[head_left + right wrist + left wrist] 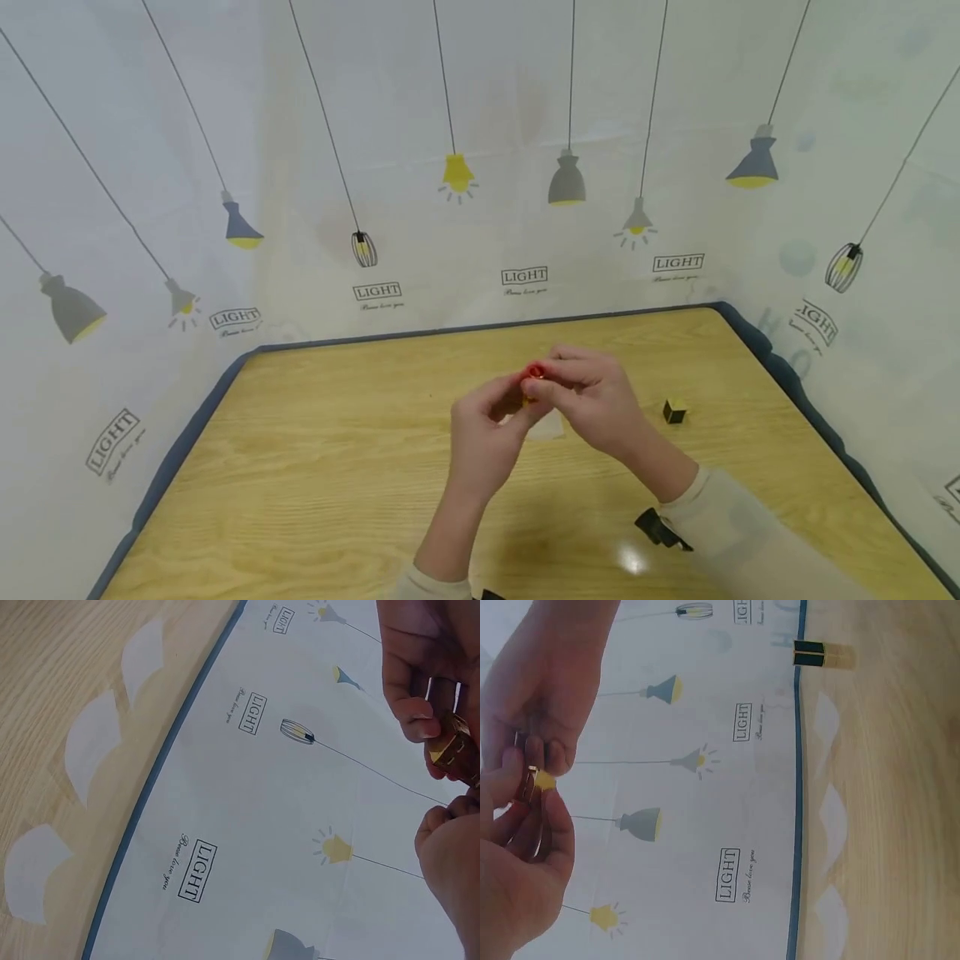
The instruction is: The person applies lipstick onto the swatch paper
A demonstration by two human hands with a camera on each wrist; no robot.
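Both hands meet in front of me around a small lipstick with a gold case point(454, 746). A red ring-like end point(536, 371) faces up toward the head camera. My left hand point(483, 425) grips it from the left and below, fingers curled round it. From the right, my right hand point(596, 400) pinches it between thumb and fingers. In the left wrist view a yellow-gold part point(545, 781) shows between the fingertips; much of the lipstick is hidden by fingers. To the right of the hands, a black and gold cap point(674, 411) stands on the table.
Underneath the hands, a white paper piece point(547, 426) lies on the wooden table point(315, 450). The right wrist view shows several curved white pieces point(91, 746) along the table's edge. White sheeting point(495, 92) printed with lamps surrounds the table on three sides.
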